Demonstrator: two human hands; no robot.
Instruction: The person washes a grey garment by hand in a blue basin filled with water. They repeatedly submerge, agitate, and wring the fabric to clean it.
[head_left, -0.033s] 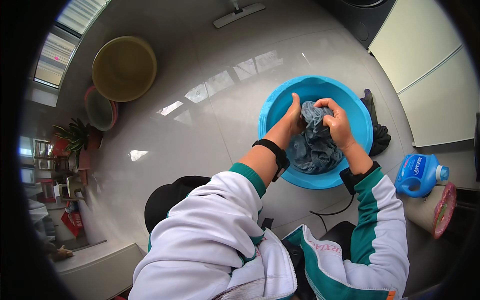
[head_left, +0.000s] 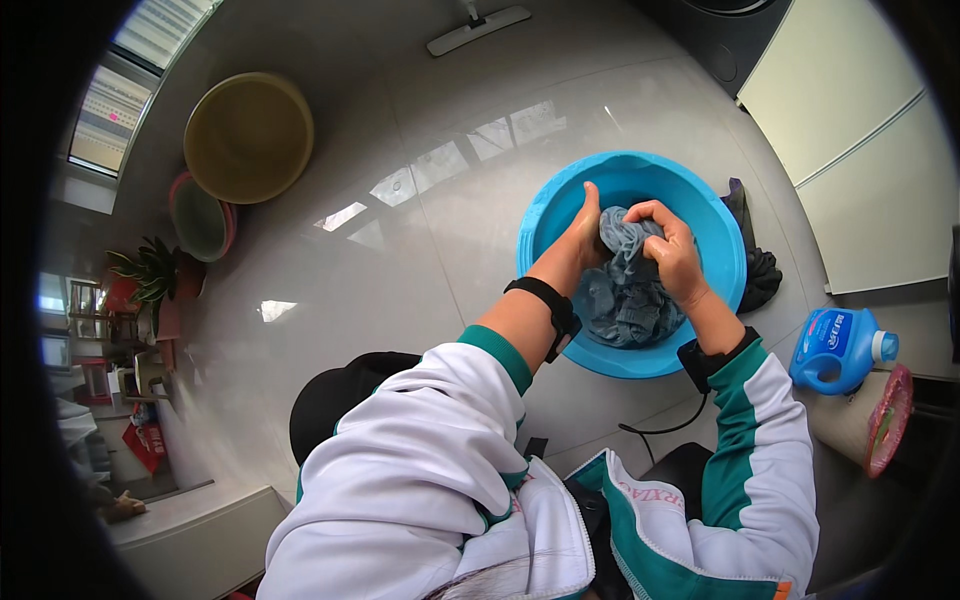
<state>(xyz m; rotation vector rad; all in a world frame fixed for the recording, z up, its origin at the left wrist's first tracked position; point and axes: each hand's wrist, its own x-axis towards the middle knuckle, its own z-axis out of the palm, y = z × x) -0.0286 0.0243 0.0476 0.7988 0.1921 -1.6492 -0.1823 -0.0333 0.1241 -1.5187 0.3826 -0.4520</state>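
Grey cloth (head_left: 632, 308) bunched up in a blue tub (head_left: 536, 228)
Over the tub, right hand (head_left: 676, 258) is pinching it, fingers curled; left hand (head_left: 583, 236) has its thumb spread, can't tell about the rest.

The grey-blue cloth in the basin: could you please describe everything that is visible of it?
The grey-blue cloth looks thin, soft and wet, crumpled into many folds; its full shape cannot be told. The lower part lies heaped inside the round light-blue basin, while the upper part is bunched between the left hand and the right hand, whose fingers grip it.
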